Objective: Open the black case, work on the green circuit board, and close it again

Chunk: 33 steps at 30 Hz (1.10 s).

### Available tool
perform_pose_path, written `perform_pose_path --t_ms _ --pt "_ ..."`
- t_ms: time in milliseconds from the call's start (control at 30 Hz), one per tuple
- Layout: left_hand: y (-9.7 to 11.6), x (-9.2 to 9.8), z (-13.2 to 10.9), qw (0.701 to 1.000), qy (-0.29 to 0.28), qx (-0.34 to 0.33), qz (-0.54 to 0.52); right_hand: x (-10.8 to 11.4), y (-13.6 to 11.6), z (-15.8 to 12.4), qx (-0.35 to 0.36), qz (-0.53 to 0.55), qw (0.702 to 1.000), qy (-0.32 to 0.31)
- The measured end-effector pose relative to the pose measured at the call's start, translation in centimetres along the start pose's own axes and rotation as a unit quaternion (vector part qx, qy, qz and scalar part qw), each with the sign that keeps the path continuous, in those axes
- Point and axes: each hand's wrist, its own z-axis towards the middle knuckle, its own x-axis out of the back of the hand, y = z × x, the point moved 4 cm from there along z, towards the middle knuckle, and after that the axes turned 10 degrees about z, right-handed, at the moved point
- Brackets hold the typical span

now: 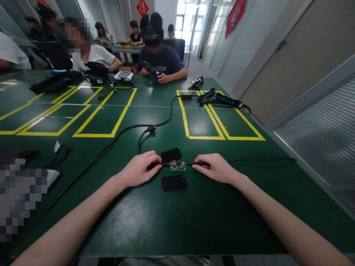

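A small green circuit board (178, 166) with copper coils and other parts lies on the table, with a black cable leaving it on either side. My left hand (144, 167) is closed on the cable at the board's left end. On the other side, my right hand (212, 167) grips the right cable (191, 163) close to the board. One black plastic casing half (174, 187) lies in front of the board. The other casing half (171, 153) sits just behind it, partly covered by the board and cable. Neither hand touches the casing halves.
A plug (151, 129) and a long black cord (133, 126) cross the green table (124, 221). Yellow tape rectangles mark its surface. Black devices (219, 98) lie at the back right. Across the table, a person in a dark shirt (173, 59) handles a black object.
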Motion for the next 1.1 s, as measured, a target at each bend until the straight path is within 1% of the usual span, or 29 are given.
perform_pose_path --t_ms 100,200,267,367,467,533,733,900,1100 --pt "0.1 0.6 -0.2 1.0 0.015 -0.008 -0.002 -0.1 -0.8 -0.1 0.013 0.026 0.999 0.023" --pt "0.6 1.3 -0.4 0.999 0.039 -0.029 -0.008 -0.2 -2.0 -0.2 0.037 0.057 0.997 0.028" --pt "1.1 1.4 -0.6 0.998 0.035 -0.046 -0.019 -0.1 -2.7 -0.4 0.057 0.076 0.995 0.023" --pt "1.8 1.0 -0.8 0.997 0.005 -0.061 -0.038 -0.1 -3.4 -0.5 0.076 0.091 0.993 0.008" --pt "2.0 0.4 -0.9 0.997 -0.033 -0.054 -0.051 -0.3 -3.4 -0.5 0.074 0.09 0.993 -0.014" --pt "1.8 0.1 -0.9 0.997 -0.047 -0.046 -0.047 -0.6 -3.3 -0.4 0.069 0.086 0.994 -0.025" --pt "1.1 0.3 -0.6 0.998 -0.041 -0.029 -0.025 -1.1 -3.3 -0.3 0.062 0.068 0.996 -0.023" --pt "0.6 0.5 -0.4 0.999 -0.045 -0.007 0.008 -1.4 -3.2 -0.2 0.042 0.062 0.997 -0.018" --pt "0.5 0.4 -0.4 0.999 -0.051 -0.011 0.005 -1.9 -3.0 -0.1 0.046 0.048 0.998 -0.02"
